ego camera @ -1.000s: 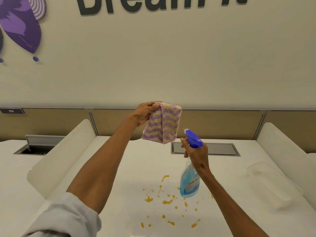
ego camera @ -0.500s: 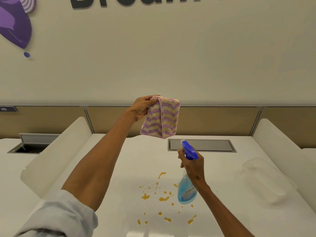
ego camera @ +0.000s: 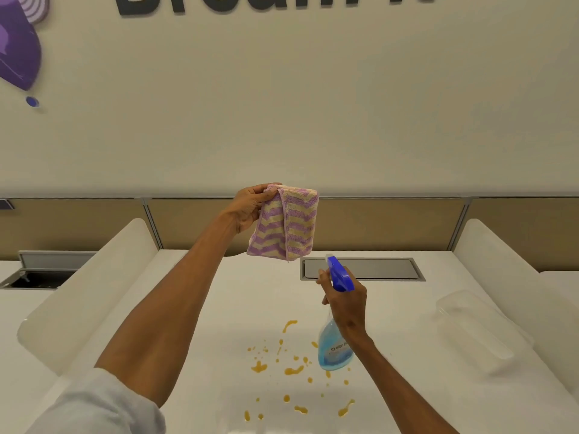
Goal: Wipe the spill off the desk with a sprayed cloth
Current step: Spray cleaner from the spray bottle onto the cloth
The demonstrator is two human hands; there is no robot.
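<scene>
Office: partitioned desk (ego camera: 407,386), wall lettering (ego camera: 272,3)

Dark lettering (ego camera: 275,4) is cut off at the top edge, and a purple decal (ego camera: 18,54) with a blue dot (ego camera: 32,102) is seen upper left. A left divider (ego camera: 87,286) and a right divider (ego camera: 501,261), both white, are placed at the sides. A closed hatch (ego camera: 376,269) is seen at centre right, an open hatch (ego camera: 37,274) at far left. A clear container (ego camera: 476,327) is laid at lower right.
</scene>
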